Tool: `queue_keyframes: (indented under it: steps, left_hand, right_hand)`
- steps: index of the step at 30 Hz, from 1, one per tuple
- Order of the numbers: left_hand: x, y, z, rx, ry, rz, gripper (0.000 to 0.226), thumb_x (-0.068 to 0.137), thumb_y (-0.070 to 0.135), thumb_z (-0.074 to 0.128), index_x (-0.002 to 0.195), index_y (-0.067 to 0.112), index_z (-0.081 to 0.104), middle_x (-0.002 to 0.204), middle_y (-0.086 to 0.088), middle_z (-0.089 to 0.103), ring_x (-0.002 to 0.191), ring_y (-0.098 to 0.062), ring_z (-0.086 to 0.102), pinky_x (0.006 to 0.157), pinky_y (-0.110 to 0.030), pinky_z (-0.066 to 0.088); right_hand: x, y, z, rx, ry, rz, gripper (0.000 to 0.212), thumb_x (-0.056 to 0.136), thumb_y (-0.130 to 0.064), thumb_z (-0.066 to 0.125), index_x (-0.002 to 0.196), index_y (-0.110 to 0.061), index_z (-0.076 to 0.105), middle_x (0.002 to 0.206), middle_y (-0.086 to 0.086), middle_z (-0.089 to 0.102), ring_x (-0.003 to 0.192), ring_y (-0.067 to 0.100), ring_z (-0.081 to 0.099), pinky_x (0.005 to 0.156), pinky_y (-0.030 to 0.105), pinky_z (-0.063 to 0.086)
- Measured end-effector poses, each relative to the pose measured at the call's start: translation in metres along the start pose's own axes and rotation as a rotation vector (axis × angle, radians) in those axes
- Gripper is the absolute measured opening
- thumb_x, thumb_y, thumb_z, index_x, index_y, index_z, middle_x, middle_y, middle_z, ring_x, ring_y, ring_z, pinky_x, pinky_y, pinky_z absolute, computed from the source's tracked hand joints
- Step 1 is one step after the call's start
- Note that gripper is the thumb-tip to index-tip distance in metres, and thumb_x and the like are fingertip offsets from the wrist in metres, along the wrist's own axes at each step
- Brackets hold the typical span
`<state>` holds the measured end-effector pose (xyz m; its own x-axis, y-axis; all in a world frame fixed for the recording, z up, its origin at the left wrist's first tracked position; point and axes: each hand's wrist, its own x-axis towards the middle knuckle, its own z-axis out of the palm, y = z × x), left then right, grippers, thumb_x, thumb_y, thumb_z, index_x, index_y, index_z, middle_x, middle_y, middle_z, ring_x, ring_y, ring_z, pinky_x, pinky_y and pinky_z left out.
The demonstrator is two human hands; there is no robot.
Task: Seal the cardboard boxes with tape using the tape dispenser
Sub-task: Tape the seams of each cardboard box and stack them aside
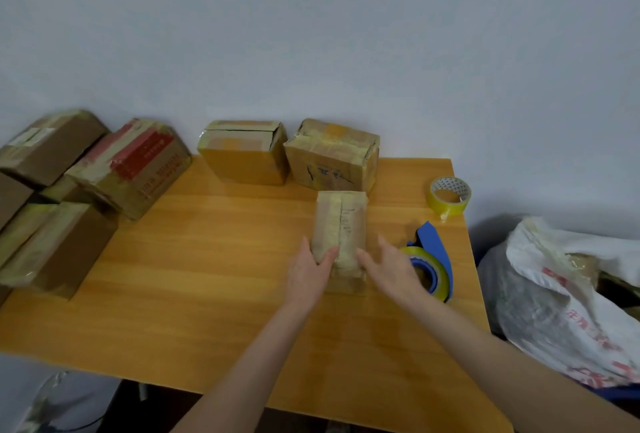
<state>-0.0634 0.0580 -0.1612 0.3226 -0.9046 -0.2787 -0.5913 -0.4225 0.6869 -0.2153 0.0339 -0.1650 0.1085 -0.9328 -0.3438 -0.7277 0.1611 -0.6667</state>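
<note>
The fingers (307,249) of my left hand (308,275) lie straight along the left side of the small cardboard box (341,224), with the thumb flat on its taped top. Nothing curls round it. The fingers (383,245) of my right hand (393,271) are straight too, along the box's right side. That thumb rests on the top close to the other, one on either side of the centre seam. From my end both hands look relaxed and pressing, not clenched.

The box lies flat on the wooden table (207,259), right of centre, its long axis running away from me toward the wall. A yellowish strip of tape runs its whole length.

Just right of my right hand stands the blue tape dispenser (434,245), loaded with a yellowish roll, its blue tongue pointing up and away. The hand partly hides it, and I cannot tell whether they touch. Farther back, near the table's right edge, sits a loose tape roll (450,197).

Two larger boxes (244,155) stand side by side at the wall, the right one just behind the small box. A pile of taped boxes (135,162) sits at the left, and a white sack (571,294) lies beyond the table's right edge.
</note>
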Motion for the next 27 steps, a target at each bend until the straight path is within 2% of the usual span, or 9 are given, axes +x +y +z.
queue_keyframes:
  steps: [2,4,8,12,15,18,21,24,27]
  left_hand:
    - [0.002,0.006,0.004,0.023,0.012,0.020,0.052,0.092,0.043,0.057,0.130,0.009,0.045,0.121,-0.007,0.061,0.107,-0.024,0.059,0.077,-0.028,0.048]
    - [0.001,0.009,0.003,0.024,0.022,0.041,0.038,0.096,0.033,0.055,0.125,0.009,0.048,0.117,-0.006,0.062,0.104,-0.024,0.060,0.074,-0.026,0.044]
    - [0.004,-0.002,0.000,-0.070,0.007,0.030,0.039,0.102,0.020,0.042,0.138,0.005,0.045,0.129,-0.008,0.058,0.115,-0.023,0.055,0.088,-0.027,0.045]
    - [-0.002,-0.019,-0.008,-0.181,-0.045,0.042,0.044,0.104,0.022,0.039,0.145,0.010,0.039,0.142,-0.004,0.049,0.128,-0.019,0.047,0.101,-0.028,0.040]
    - [-0.002,-0.029,-0.013,-0.036,0.107,0.075,0.043,0.099,0.031,0.050,0.137,0.013,0.052,0.118,-0.002,0.058,0.100,-0.013,0.056,0.083,-0.021,0.044]
    - [-0.005,-0.025,-0.011,-0.074,0.078,0.107,0.037,0.096,0.029,0.055,0.131,0.016,0.056,0.079,0.002,0.061,0.066,-0.008,0.055,0.058,-0.021,0.046]
    - [-0.006,-0.027,-0.011,-0.290,0.008,0.058,0.038,0.095,0.017,0.059,0.132,0.013,0.056,0.070,-0.002,0.066,0.055,-0.006,0.060,0.062,-0.026,0.057]
    - [-0.005,-0.031,-0.013,-0.381,-0.024,0.054,0.041,0.092,0.009,0.062,0.132,0.008,0.055,0.069,-0.002,0.067,0.052,-0.004,0.062,0.060,-0.022,0.056]
    - [-0.003,-0.032,-0.015,-0.262,0.000,0.130,0.040,0.088,0.010,0.067,0.128,0.007,0.058,0.065,0.001,0.066,0.051,0.000,0.061,0.056,-0.014,0.052]
  right_hand:
    - [0.005,-0.009,0.017,0.064,-0.013,0.013,0.075,0.096,-0.053,0.046,0.152,-0.010,0.021,0.127,0.010,0.061,0.108,0.026,0.062,0.084,0.038,0.055]
    - [0.010,-0.008,0.025,0.103,-0.002,0.057,0.072,0.095,-0.053,0.047,0.149,-0.011,0.026,0.123,0.010,0.063,0.105,0.028,0.062,0.081,0.042,0.056]
    - [0.012,-0.006,0.030,0.141,0.012,0.050,0.061,0.099,-0.043,0.044,0.150,-0.013,0.030,0.127,0.010,0.062,0.110,0.028,0.060,0.085,0.040,0.053]
    - [0.009,-0.001,0.020,0.167,-0.047,0.010,0.055,0.102,-0.039,0.041,0.148,-0.010,0.034,0.133,0.009,0.057,0.115,0.026,0.056,0.083,0.033,0.049]
    - [0.000,0.003,0.012,0.039,0.031,-0.019,0.065,0.097,-0.047,0.048,0.149,-0.012,0.032,0.124,0.010,0.060,0.109,0.025,0.058,0.080,0.035,0.050]
    - [-0.005,0.001,0.012,0.073,0.012,-0.037,0.064,0.098,-0.042,0.050,0.150,-0.013,0.028,0.111,0.012,0.067,0.091,0.020,0.063,0.073,0.032,0.053]
    - [-0.011,0.000,0.015,0.288,0.005,-0.018,0.064,0.098,-0.028,0.055,0.153,-0.017,0.024,0.079,0.010,0.072,0.061,0.019,0.067,0.056,0.026,0.056]
    - [-0.012,0.003,0.017,0.331,0.009,-0.052,0.070,0.096,-0.022,0.059,0.154,-0.019,0.020,0.068,0.008,0.072,0.057,0.018,0.069,0.059,0.030,0.059]
    - [-0.008,0.007,0.018,0.226,0.013,-0.087,0.072,0.094,-0.023,0.061,0.154,-0.021,0.022,0.066,0.006,0.070,0.056,0.017,0.067,0.060,0.031,0.059]
